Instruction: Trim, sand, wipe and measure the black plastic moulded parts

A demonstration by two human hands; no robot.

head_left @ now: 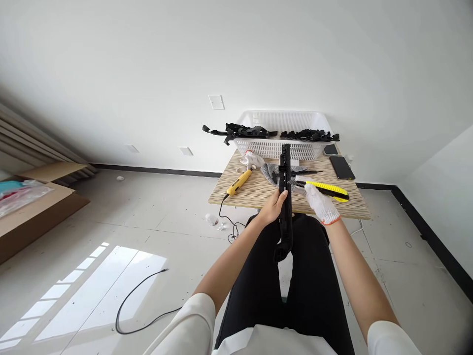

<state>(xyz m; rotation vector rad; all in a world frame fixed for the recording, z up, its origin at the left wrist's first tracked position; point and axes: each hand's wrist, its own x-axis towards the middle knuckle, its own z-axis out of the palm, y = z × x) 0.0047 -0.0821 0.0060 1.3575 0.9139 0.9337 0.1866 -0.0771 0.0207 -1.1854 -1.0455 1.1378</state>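
Observation:
My bare left hand (272,209) is wrapped round a long black plastic part (284,222), held lengthwise over my lap and the table's near edge. In a white knitted glove with an orange cuff, my right hand (321,203) grips a yellow and black utility knife (328,189). The knife's blade end points left and reaches the part's right side; whether it cuts in cannot be made out. Behind the part lie a grey cloth (269,173) and a thin black tool (310,172).
A white plastic basket (281,148) heaped with black plastic parts (251,131) stands at the table's back. On the wood-grained table (225,190) lie a yellow corded tool (239,182), a white glove (253,159) and a phone (342,167). A black cable (127,295) and cardboard box (40,207) are left.

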